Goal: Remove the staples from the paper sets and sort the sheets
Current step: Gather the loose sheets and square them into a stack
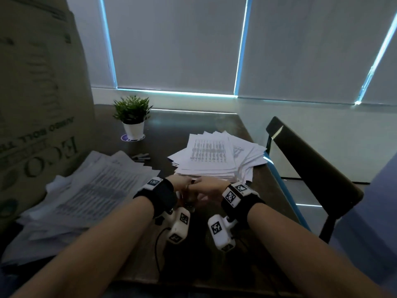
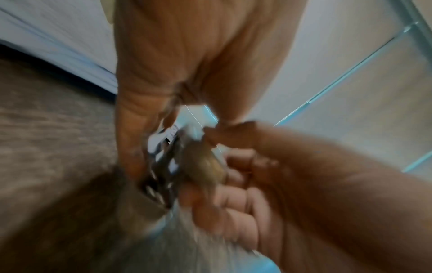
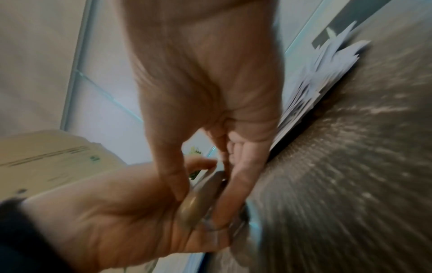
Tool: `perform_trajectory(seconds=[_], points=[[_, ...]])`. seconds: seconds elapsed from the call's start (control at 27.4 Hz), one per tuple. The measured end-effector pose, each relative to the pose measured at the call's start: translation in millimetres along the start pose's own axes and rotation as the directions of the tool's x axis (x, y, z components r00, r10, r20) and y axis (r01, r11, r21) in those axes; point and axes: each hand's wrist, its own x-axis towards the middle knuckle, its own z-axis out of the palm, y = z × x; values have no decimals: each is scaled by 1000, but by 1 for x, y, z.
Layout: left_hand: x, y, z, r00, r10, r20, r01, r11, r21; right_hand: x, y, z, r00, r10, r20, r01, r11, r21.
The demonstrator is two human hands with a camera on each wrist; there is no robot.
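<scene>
My two hands meet low over the dark table (image 1: 171,125), just in front of the right paper pile (image 1: 210,155). The right hand (image 1: 209,187) pinches a staple remover (image 3: 201,199) between thumb and fingers, on its tan grips. The left hand (image 1: 181,186) cups it from the other side, with its thumb (image 2: 131,147) lying along the remover's metal end (image 2: 161,177). Both wrist views are blurred, and any staple in the jaws is too small to make out. A second spread pile of printed sheets (image 1: 92,186) lies at the left.
A tall cardboard box (image 1: 38,104) stands at the left edge behind the left pile. A small potted plant (image 1: 133,117) is at the back, with small grey items (image 1: 140,157) lying near it. A dark chair (image 1: 311,168) stands beside the table's right edge.
</scene>
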Motion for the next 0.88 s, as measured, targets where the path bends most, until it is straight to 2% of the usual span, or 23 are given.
perform_trajectory(seconds=[0.07, 0.18, 0.22, 0.29, 0.37, 0.44, 0.51, 0.58, 0.69, 0.77, 0.8, 0.84, 0.88], points=[[-4, 1, -16, 989, 28, -148, -19, 998, 61, 8, -8, 4, 996, -70, 47, 66, 995, 73], [-3, -3, -48, 959, 48, -278, -7, 989, 146, 20, -19, 4, 997, -66, -39, 71, 990, 123], [1, -5, -60, 951, 50, -304, -2, 988, 155, 25, -21, 4, 994, -61, -89, 65, 997, 41], [8, -10, -80, 936, 13, -352, 38, 990, 138, 34, -23, 7, 986, -100, -132, 63, 964, -259], [20, -18, -105, 916, -41, -400, 98, 987, 124, 45, -20, 18, 994, -106, -42, 70, 862, -502], [26, -30, -130, 872, -104, -479, 202, 966, 159, 59, -18, 28, 998, -55, 32, 63, 762, -645], [49, -54, -156, 820, -149, -552, 357, 888, 291, 68, -20, 33, 999, -30, 45, 53, 668, -742], [63, -72, -169, 838, -119, -532, 381, 827, 414, 71, -20, 33, 998, -37, 50, 62, 631, -774], [52, -70, -161, 829, -53, -557, 385, 776, 499, 72, -15, 30, 996, -26, 81, 78, 664, -744], [42, -48, -150, 790, -92, -606, 454, 751, 478, 71, -15, 22, 996, -32, 89, 85, 701, -708], [42, -36, -145, 793, -76, -604, 443, 753, 486, 72, -16, 15, 995, -57, 81, 96, 743, -663], [49, -27, -138, 823, -8, -568, 361, 780, 512, 70, -19, 7, 994, -89, 64, 110, 825, -555], [55, -14, -130, 874, 60, -481, 253, 790, 558, 71, -21, -3, 992, -125, 28, 126, 926, -356]])
